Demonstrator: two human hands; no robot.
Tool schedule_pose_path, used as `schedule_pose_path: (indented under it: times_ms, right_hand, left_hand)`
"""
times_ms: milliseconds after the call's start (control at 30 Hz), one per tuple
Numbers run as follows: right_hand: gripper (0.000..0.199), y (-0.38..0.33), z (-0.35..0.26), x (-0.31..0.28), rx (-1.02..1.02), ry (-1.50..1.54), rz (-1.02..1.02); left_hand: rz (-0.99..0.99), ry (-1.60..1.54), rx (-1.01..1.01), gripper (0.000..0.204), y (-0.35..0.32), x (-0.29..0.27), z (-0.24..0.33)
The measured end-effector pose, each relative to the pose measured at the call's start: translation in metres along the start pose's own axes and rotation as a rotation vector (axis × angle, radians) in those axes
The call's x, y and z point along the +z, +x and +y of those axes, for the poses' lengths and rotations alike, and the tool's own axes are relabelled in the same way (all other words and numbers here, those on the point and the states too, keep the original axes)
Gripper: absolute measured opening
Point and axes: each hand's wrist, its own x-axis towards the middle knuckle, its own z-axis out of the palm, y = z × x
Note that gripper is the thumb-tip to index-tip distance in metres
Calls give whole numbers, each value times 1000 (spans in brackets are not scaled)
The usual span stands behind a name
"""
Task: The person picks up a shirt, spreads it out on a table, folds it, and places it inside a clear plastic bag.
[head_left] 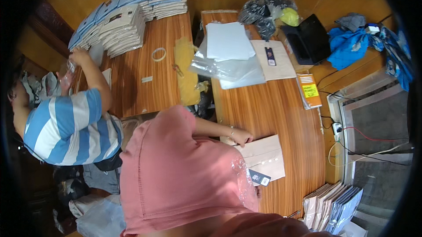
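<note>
A folded beige shirt (269,152) with a row of pale buttons lies on the wooden table in front of me. A dark hang tag (259,177) with a white label rests at its near edge. My left hand (241,136) is closed at the shirt's far left corner, with a bracelet on the wrist. Something small and dark shows just under its fingers, too small to name. Pink cloth (176,166) that I wear covers much of the near view. Only a bit of my right hand (258,192) shows below the tag, its fingers hidden behind that cloth.
White sheets (228,41) lie on clear plastic bags, beside another tagged beige shirt (281,61). A laptop (303,43) stands at the far right. Folded shirts (334,206) stand near right; packed stacks (123,30) are far left. A co-worker in stripes (72,127) handles clear plastic.
</note>
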Motion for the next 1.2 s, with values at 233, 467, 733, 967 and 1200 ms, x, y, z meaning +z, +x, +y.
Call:
schedule_pose_path:
  times_ms: [233, 467, 733, 967, 1200]
  right_hand:
    - [8, 8, 9, -18, -340, -512, 37]
    - [11, 7, 9, -5, -141, -257, 126]
    - [10, 6, -2, -4, -11, -202, 88]
    - [10, -7, 0, 4, 63, 106, 150]
    - [10, -8, 6, 3, -14, 152, 199]
  left_hand:
    - [-28, 118, 99, 31, 1, -8, 15]
    - [-50, 134, 36, 31, -3, -12, 12]
    - [-105, -22, 2, 30, 1, -14, 8]
    - [-149, -152, -78, 26, 2, -18, 17]
    - [-145, -188, -126, 26, 2, -15, 22]
